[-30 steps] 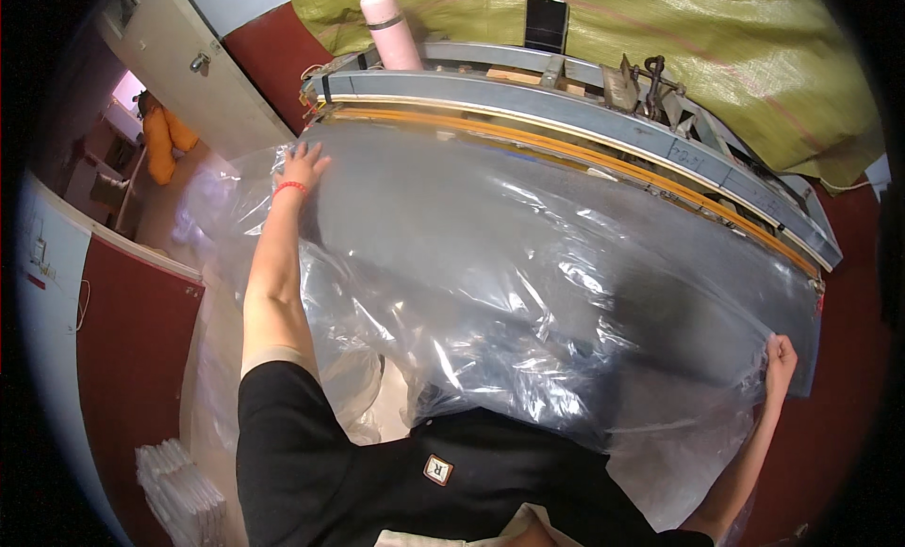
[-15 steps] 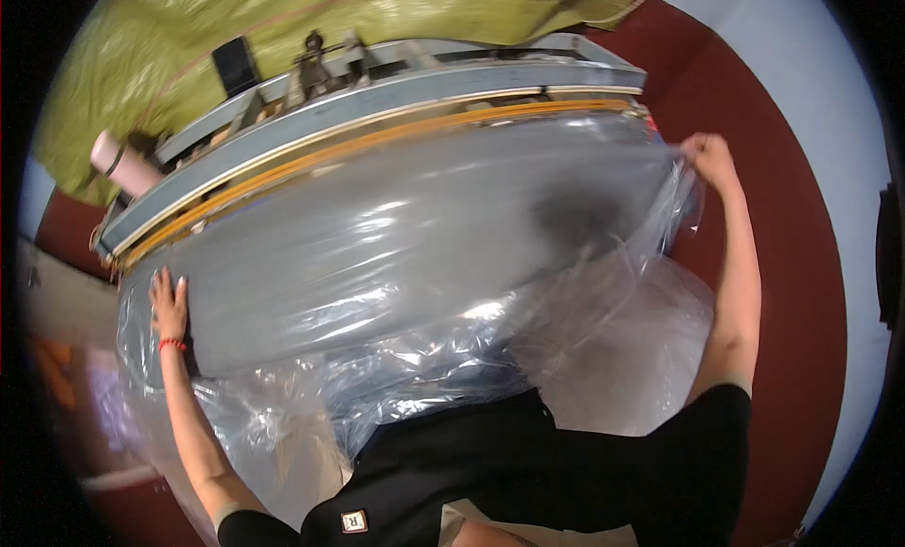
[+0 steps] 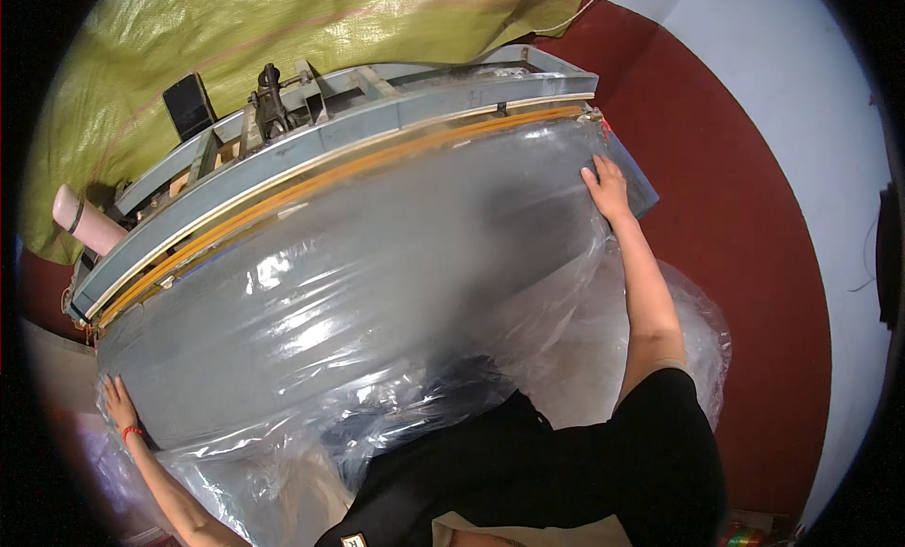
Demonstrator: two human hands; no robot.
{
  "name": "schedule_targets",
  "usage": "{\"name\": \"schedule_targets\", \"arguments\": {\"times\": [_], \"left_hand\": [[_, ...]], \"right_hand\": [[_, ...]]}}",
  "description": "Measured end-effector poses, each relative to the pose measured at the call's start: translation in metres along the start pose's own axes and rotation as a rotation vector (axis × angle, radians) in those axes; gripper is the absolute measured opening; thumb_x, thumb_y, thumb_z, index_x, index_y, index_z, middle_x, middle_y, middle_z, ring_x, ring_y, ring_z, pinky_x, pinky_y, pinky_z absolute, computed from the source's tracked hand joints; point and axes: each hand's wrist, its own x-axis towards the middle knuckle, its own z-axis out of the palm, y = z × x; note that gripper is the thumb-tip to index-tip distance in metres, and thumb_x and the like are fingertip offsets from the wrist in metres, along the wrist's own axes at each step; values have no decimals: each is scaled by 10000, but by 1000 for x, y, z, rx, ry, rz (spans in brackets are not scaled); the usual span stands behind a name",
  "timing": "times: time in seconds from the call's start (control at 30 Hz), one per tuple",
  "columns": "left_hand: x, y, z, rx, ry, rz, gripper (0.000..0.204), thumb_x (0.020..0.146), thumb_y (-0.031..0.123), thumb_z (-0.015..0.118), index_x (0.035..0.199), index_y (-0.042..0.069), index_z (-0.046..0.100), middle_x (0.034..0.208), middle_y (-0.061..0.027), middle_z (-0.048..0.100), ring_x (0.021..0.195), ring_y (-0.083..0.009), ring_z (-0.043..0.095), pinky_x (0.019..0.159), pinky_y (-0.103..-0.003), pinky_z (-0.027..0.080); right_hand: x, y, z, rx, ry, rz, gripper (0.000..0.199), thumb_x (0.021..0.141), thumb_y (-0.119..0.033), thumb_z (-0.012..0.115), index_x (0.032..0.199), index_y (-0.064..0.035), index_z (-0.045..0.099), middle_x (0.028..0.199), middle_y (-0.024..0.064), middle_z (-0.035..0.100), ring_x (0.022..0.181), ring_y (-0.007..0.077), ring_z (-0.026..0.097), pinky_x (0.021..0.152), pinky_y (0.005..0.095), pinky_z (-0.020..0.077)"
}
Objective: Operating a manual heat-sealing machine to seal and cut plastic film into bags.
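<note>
A black shirt (image 3: 566, 453) with a pale collar (image 3: 575, 531) is being worn at the near edge of the scene, and loose folds of a clear plastic sheet (image 3: 302, 335) are being gathered just in front of it, wrinkled and catching the light. The left hand (image 3: 120, 404), its wrist being circled by a red bracelet (image 3: 132, 432), is being laid on the sheet at the left end of a grey worktable (image 3: 637, 175), its fingers extended and slightly apart. At the opposite end, the right hand (image 3: 609, 189) is being rested on the film with its fingers stretched out, uncurled, near the table's bare far-right corner. Between the two hands, most of the tabletop is being covered by the sheet, which is being creased by bright diagonal ripples on the left.

Farther off, the table's back edge is being lined by orange strips (image 3: 330, 188), and these are being flanked by a long blue-grey metal frame (image 3: 377, 114). Dark metal hardware (image 3: 271, 99) is being carried on the frame. A pink bottle (image 3: 94, 228) is being seen tilted by its left end, and a black phone (image 3: 189, 106) is being propped behind it against a yellow-green tarp (image 3: 330, 29).
</note>
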Motion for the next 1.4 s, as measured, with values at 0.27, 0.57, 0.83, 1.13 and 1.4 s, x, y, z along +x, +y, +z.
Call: {"name": "schedule_targets", "arguments": {"times": [0.27, 0.57, 0.83, 1.13, 1.4], "left_hand": [[42, -87, 44, -852, -112, -242, 732, 790, 561, 384, 1257, 2, 316, 1293, -151, 336, 1185, -273, 325, 980, -328, 237], [-75, -31, -51, -439, 697, -153, 363, 867, 318, 360, 1067, 71, 537, 1073, -134, 532, 1007, -271, 489, 851, -364, 376], [-369, -61, 22, -721, 621, -447, 351, 796, 186, 521, 1110, 37, 469, 1142, -153, 462, 1086, -292, 412, 929, -362, 314], [-618, -143, 84, -238, 335, -1418, 301, 772, 184, 525, 1028, 25, 518, 1130, -189, 468, 1059, -317, 419, 881, -386, 347], [-661, -186, 83, -800, 804, -1465, 174, 760, 172, 563, 710, 7, 593, 653, -25, 563, 612, -122, 478, 625, -278, 403]], "right_hand": [[6, 1, -2, -66, -343, 249, 769, 704, -667, 394, 1306, -206, 264, 1368, 117, 183, 1268, 286, 125, 992, 489, 111], [22, -54, -41, 275, -165, -16, 454, 796, -261, 536, 1170, -22, 441, 1159, 157, 479, 1078, 251, 449, 913, 342, 331], [48, -58, 8, 381, 156, -315, 496, 837, -292, 502, 1179, 52, 399, 1174, 216, 444, 1069, 286, 455, 899, 322, 356], [60, -97, 29, 255, 162, -343, 623, 809, -430, 490, 1249, -17, 336, 1252, 170, 379, 1129, 298, 391, 929, 333, 327], [64, -97, 34, 218, 167, -373, 578, 805, -410, 510, 1248, -69, 364, 1242, 144, 401, 1105, 286, 419, 895, 337, 361]]}}
